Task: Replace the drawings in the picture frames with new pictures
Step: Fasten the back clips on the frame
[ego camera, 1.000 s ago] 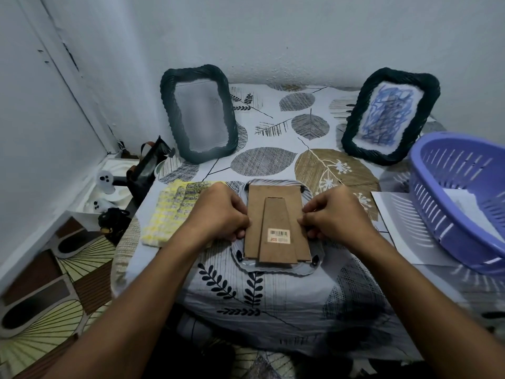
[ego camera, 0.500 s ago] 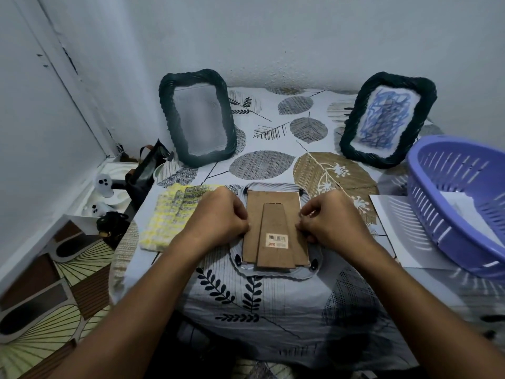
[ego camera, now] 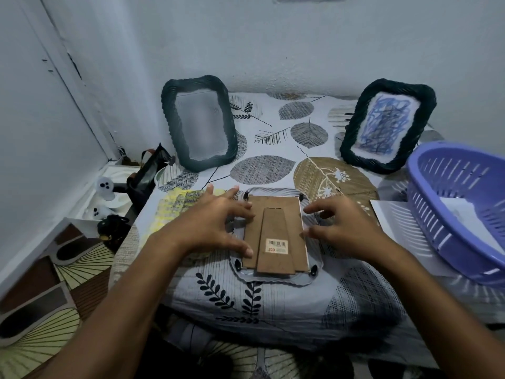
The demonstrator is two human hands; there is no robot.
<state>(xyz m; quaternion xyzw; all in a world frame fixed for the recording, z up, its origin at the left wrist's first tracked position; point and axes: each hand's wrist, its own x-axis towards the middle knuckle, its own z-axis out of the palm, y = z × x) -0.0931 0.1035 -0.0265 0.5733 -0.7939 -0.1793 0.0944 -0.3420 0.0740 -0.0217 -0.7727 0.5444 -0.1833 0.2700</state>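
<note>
Item one: a picture frame (ego camera: 276, 236) lying face down at the near middle of my desk (ego camera: 273, 302), its brown cardboard back up, barcode sticker near the bottom.

My left hand (ego camera: 216, 222) is released, fingers spread, thumb touching the back's left edge. My right hand (ego camera: 344, 225) is likewise released, fingers splayed just beside the right edge.

Item two: a yellow drawing (ego camera: 177, 212) flat on the desk, left of the frame, partly under my left hand.

Item three: a dark frame (ego camera: 198, 129), upright, far left.

Item four: a dark frame with a blue scribble (ego camera: 385, 127), upright, far right.

Item five: a purple basket (ego camera: 459, 209), right, resting on a white sheet (ego camera: 393, 222).
</note>
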